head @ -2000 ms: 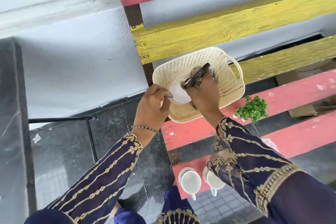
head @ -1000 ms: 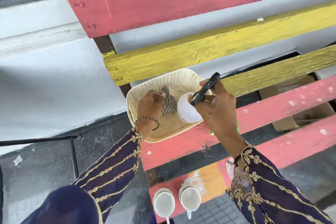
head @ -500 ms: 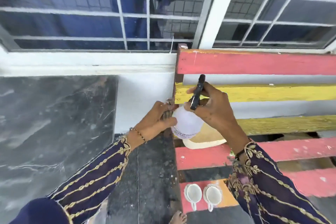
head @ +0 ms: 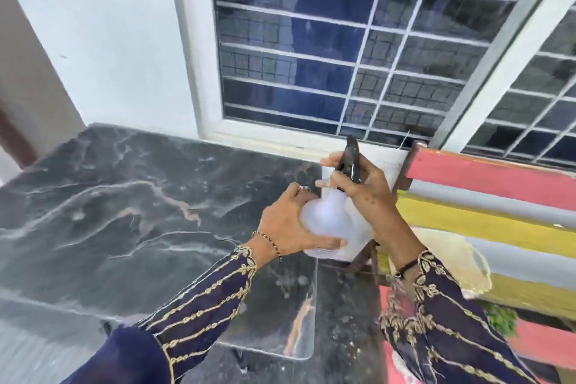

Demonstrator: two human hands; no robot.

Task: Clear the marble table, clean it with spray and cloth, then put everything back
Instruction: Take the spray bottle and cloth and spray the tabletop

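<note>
I see the dark marble surface (head: 131,196) at left bare; my left hand (head: 286,224) and right hand (head: 371,193) both clasp the white plastic spray bottle (head: 333,221); cream woven basket (head: 452,259) lower right.

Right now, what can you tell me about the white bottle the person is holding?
The spray bottle has a round, cloudy-white body that looks like plastic, narrowing to a neck with a black trigger head on top. It is held roughly upright in the air, just past the right edge of the marble table. The left hand cups its belly from the side and below; the right hand grips the neck and trigger. Whether there is liquid inside cannot be told.
</note>
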